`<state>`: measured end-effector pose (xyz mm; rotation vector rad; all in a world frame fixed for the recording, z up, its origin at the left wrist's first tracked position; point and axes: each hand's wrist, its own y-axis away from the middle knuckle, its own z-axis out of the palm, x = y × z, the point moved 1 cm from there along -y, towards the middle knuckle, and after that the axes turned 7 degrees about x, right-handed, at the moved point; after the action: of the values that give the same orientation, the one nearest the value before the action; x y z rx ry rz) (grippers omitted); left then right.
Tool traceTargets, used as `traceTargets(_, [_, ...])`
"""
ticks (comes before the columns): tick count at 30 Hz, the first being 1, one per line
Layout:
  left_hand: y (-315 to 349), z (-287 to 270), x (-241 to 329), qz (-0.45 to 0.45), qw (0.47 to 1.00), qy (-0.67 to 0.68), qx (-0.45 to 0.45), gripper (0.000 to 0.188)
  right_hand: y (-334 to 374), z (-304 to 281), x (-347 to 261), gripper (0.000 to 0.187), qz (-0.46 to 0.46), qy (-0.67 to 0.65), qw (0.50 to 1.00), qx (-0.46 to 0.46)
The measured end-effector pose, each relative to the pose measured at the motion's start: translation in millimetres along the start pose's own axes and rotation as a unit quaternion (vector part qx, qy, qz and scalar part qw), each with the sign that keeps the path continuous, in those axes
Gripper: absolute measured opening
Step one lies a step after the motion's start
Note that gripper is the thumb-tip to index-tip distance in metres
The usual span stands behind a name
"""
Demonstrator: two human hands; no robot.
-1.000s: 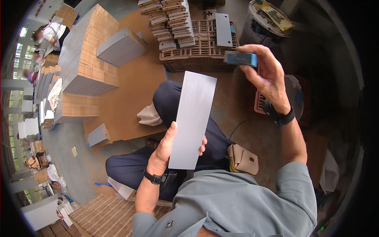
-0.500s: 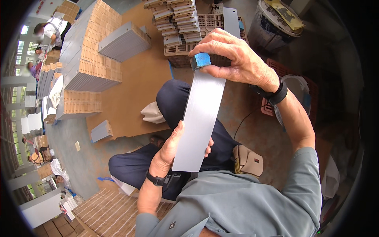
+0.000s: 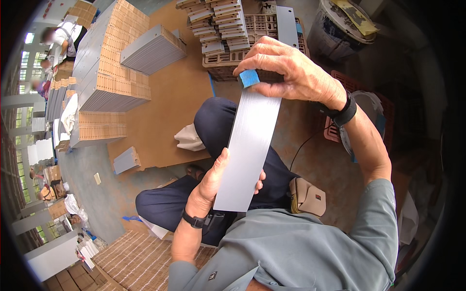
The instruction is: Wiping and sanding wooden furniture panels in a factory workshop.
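Grey board (image 3: 248, 157): ctr, tilted to 1 o'clock | L hand (image 3: 211, 180): fingers clamped on edges | R hand (image 3: 291, 72): pinching blue block (image 3: 249, 78), board's 12-o'clock end | step: prob. rubbing | next: needs even pressure

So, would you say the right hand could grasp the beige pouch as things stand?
Probably not: the right hand has its grip on the blue block, though the beige pouch looks uncovered.
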<state>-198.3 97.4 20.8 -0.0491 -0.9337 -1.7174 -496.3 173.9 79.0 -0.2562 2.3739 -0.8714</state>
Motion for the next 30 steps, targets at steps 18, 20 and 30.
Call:
traceTargets(18, [0,-2,-4,0.015,1.000,-0.012,-0.016,0.090,5,-4,23,0.038,0.045,0.051,0.997,0.032])
traceTargets(20, [1,-6,-5,0.010,1.000,0.009,-0.025,0.090,8,-4,23,0.036,0.056,0.041,0.995,0.078])
traceTargets(30, [0,-9,-3,0.014,0.997,0.037,-0.065,0.089,24,-15,24,0.032,0.128,0.029,0.971,0.200])
